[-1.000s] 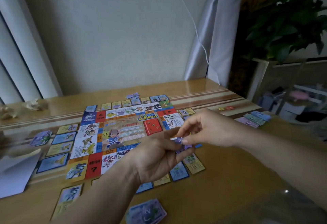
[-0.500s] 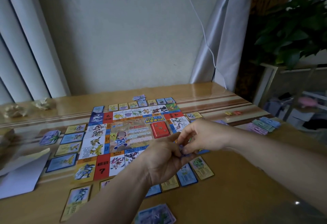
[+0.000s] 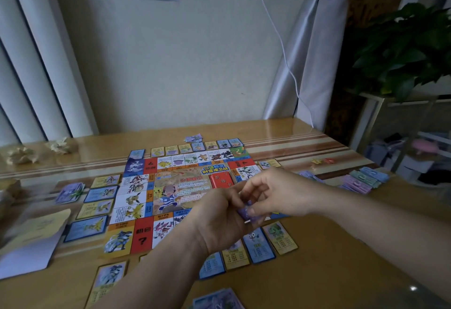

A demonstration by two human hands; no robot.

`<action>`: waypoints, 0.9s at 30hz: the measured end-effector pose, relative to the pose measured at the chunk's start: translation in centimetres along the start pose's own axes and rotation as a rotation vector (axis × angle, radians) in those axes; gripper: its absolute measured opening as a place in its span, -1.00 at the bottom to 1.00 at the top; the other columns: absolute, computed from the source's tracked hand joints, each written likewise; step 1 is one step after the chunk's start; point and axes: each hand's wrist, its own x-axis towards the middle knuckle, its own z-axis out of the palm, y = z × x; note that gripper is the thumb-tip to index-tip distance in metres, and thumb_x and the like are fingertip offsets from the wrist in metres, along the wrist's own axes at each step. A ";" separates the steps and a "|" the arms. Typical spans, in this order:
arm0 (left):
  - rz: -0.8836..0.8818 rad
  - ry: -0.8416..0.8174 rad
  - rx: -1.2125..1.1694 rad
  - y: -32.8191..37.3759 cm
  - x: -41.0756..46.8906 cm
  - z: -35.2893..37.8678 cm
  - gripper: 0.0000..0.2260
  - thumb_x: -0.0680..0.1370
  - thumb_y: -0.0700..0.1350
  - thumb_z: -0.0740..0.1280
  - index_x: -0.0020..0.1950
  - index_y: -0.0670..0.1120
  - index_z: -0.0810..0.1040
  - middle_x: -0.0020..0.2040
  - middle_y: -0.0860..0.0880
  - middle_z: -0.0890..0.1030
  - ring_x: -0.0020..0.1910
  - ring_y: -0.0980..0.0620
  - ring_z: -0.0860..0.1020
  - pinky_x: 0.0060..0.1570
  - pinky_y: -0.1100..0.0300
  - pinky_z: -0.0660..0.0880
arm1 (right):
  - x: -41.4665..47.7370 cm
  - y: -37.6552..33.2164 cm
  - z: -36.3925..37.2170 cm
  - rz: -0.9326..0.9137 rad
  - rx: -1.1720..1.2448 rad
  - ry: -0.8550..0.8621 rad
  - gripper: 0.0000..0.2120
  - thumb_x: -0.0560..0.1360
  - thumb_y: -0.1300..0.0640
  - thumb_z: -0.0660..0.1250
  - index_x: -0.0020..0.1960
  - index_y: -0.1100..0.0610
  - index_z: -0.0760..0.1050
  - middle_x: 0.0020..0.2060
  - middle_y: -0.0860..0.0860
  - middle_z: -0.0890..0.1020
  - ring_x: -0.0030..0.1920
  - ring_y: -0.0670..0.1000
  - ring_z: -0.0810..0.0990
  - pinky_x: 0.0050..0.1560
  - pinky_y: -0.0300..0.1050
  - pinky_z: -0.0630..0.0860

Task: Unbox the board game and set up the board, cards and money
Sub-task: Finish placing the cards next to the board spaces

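Note:
The colourful game board (image 3: pixel 180 189) lies open on the wooden table (image 3: pixel 329 272), ringed by face-up property cards (image 3: pixel 258 245). A red card stack (image 3: pixel 220 179) sits on the board's middle. Above the board's near right corner, my left hand (image 3: pixel 219 218) grips a small purple bundle of paper money (image 3: pixel 246 212), and my right hand (image 3: pixel 275 194) pinches the same bundle from above. Most of the bundle is hidden by my fingers. Sorted money piles (image 3: pixel 363 179) lie at the far right.
A pale envelope-like box piece (image 3: pixel 31 240) lies at the left edge. Small money bundles sit at the left (image 3: pixel 69 192), behind the board (image 3: pixel 194 138) and at the near edge (image 3: pixel 217 299). Crumpled paper (image 3: pixel 58 145) lies far left. A plant (image 3: pixel 402 50) stands right.
Both hands stay together on the purple bundle, and the right fingers have shifted on it. The camera view has tilted up and drifted slightly.

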 end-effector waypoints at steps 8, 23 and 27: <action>-0.001 0.230 -0.050 0.1 1.1 1.6 -0.56 0.50 -0.34 0.03 0.34 -0.19 0.43 0.13 -0.19 0.54 -0.16 -0.02 0.49 -0.18 0.17 0.38 | -0.3 1.7 0.6 -0.123 -0.227 0.173 -0.92 0.51 0.17 0.38 -0.05 0.03 0.63 -0.40 -0.13 0.61 -0.46 -0.23 0.47 -0.42 -0.41 0.32; 0.052 0.173 0.234 -5.3 10.2 11.7 -0.85 0.56 -0.20 0.17 -0.02 -0.08 0.53 -0.17 -0.06 0.55 -0.21 0.00 0.48 -0.14 0.15 0.35 | -7.3 11.1 -4.9 -0.034 0.166 0.783 -0.88 0.46 0.26 0.41 -0.08 0.06 0.58 -0.22 0.05 0.68 -0.20 -0.03 0.64 -0.19 -0.19 0.50; 0.084 0.050 0.940 -8.1 13.4 11.5 -0.78 0.61 -0.13 0.18 0.22 -0.03 0.51 0.12 -0.02 0.57 0.06 0.03 0.53 -0.03 0.17 0.37 | -10.4 17.6 -9.2 0.302 0.077 0.904 -0.92 0.47 0.27 0.40 -0.10 0.10 0.59 -0.20 -0.03 0.63 -0.21 -0.15 0.55 -0.24 -0.33 0.42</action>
